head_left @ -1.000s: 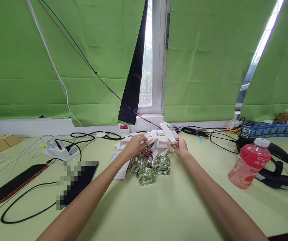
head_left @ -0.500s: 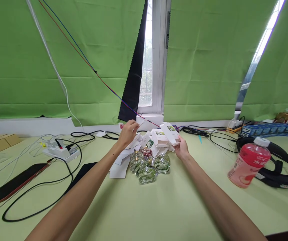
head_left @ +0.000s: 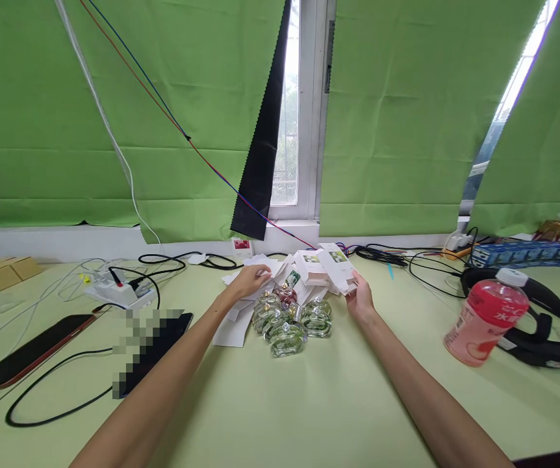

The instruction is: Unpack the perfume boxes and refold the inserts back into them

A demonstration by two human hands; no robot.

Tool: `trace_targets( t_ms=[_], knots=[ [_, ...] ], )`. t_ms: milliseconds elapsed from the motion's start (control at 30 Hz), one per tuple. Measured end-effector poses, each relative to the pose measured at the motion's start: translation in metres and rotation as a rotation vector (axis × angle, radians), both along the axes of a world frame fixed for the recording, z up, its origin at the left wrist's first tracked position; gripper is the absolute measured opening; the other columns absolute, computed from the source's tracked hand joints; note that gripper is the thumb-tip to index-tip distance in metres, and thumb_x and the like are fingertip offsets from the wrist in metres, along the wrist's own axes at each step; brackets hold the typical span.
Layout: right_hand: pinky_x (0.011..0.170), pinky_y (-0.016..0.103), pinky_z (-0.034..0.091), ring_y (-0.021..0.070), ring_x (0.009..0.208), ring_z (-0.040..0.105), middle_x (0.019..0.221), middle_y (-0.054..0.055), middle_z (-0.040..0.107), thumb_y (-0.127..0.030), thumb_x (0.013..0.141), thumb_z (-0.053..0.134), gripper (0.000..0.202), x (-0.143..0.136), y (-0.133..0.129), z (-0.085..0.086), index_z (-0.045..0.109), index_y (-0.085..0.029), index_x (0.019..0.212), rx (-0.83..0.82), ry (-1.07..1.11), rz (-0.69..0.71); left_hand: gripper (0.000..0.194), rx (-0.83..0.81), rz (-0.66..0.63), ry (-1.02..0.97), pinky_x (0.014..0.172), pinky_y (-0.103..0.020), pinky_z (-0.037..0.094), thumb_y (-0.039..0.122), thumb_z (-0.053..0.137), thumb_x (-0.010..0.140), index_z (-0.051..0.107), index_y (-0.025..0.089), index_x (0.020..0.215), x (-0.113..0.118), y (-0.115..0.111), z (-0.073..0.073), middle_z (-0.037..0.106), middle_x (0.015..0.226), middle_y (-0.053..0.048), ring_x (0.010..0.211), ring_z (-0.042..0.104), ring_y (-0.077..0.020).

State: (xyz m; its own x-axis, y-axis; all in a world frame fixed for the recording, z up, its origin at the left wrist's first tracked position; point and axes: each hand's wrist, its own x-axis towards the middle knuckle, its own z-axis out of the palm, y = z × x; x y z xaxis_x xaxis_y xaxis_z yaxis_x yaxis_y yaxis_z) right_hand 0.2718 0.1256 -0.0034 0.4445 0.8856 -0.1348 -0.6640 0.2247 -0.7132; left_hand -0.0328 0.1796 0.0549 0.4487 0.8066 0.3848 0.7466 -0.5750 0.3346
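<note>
A: What does the right hand (head_left: 359, 298) have?
B: Its grip is pinching the lower end of a white box (head_left: 337, 263) with a small green picture on it. The box tilts up and away to the left of that grip, above the counter (head_left: 304, 403)

A: And the left hand (head_left: 249, 282)?
B: Its fingers are bent, with the tips drawn in over some loose white papers (head_left: 232, 331). I can't tell whether that grip is pinching one of them or only sits by them. Some papers spread below it, towards the wearer

A: What lies between the two grips?
B: More white cartons (head_left: 310, 265) in a heap, just left of the box in the right grip. Nearer the wearer than the heap there's a cluster of clear glass bottles (head_left: 286, 342), greenish, with a dark red bottle (head_left: 286, 294) at the back

A: Anything further out?
B: Well to the right of the right grip, a pink drink bottle (head_left: 485, 320) leans beside a black headset (head_left: 543, 331). Well to the left of the left grip I see a white power strip (head_left: 120, 294), a dark tablet (head_left: 156, 351), partly blurred out, and a phone (head_left: 31, 350) with a reddish edge. A coil of black cable (head_left: 381, 255) lies beyond the right grip, by the wall
</note>
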Motion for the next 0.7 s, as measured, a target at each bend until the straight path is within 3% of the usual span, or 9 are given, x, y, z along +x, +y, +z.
trace_targets(
  t_ms=[233,400,467,567,700],
  knots=[
    [0.057,0.021,0.056,0.0154,0.078,0.07,0.095,0.003,0.075,-0.027,0.078,0.062,0.022,0.002,-0.014,0.0,0.067,-0.017,0.097,0.031,-0.017,-0.026,0.038,0.089,0.092,-0.12,0.098,-0.034,0.048,0.044,0.046,0.089,0.071,0.019,0.103,0.001,-0.01,0.015,0.073,0.114,-0.009,0.107,0.066,-0.0258],
    [0.054,0.021,0.054,0.015,0.074,0.069,0.091,0.002,0.074,-0.028,0.072,0.069,0.022,0.0,-0.029,0.007,0.065,-0.018,0.091,0.068,-0.055,-0.035,0.034,0.17,0.271,-0.248,0.105,-0.033,0.044,0.039,0.045,0.089,0.068,0.019,0.106,-0.014,-0.033,0.018,0.072,0.118,-0.009,0.115,0.063,-0.0247],
    [0.053,0.021,0.054,0.0147,0.072,0.068,0.088,0.001,0.074,-0.028,0.071,0.071,0.023,-0.002,-0.036,0.008,0.064,-0.018,0.09,0.076,-0.064,-0.032,0.034,0.189,0.391,-0.3,0.107,-0.037,0.042,0.036,0.044,0.089,0.066,0.018,0.107,-0.025,-0.047,0.009,0.07,0.12,-0.011,0.116,0.062,-0.0262],
    [0.051,0.021,0.054,0.0149,0.069,0.068,0.085,0.001,0.073,-0.028,0.069,0.073,0.026,-0.006,-0.044,0.009,0.063,-0.018,0.091,0.074,-0.062,-0.028,0.03,0.166,0.553,-0.343,0.105,-0.043,0.043,0.029,0.044,0.085,0.062,0.017,0.106,-0.042,-0.066,-0.014,0.07,0.118,-0.013,0.115,0.062,-0.0289],
    [0.049,0.021,0.054,0.0148,0.065,0.067,0.082,0.001,0.073,-0.025,0.066,0.074,0.031,-0.013,-0.052,0.008,0.061,-0.018,0.093,0.067,-0.047,-0.005,0.026,0.068,0.654,-0.365,0.089,-0.042,0.053,0.027,0.048,0.081,0.061,0.018,0.102,-0.05,-0.078,-0.047,0.074,0.103,-0.014,0.097,0.069,-0.0286]
  ],
)
